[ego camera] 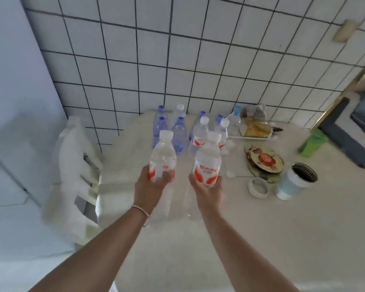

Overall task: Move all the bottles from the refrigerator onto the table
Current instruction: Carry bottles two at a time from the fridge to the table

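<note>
Now each hand, left hand (150, 187) and right hand (209, 191), grips one bottle, fingers curled; about eight bottles (178, 133) stand at 12 o'clock on the tabletop (251, 239).

White wall tiles (177, 49) with dark grout rise behind; a white chair (72, 165) stands left; a doorway (358, 98) opens right.

Only one text can be read: the red word "Wahaha" printed on the white-and-red label of the clear water bottle (207, 159) gripped by the right hand (209, 191), just right of the frame's centre. Smaller lines under that word are too blurred to read. Labels on the other bottles are likewise illegible.
</note>
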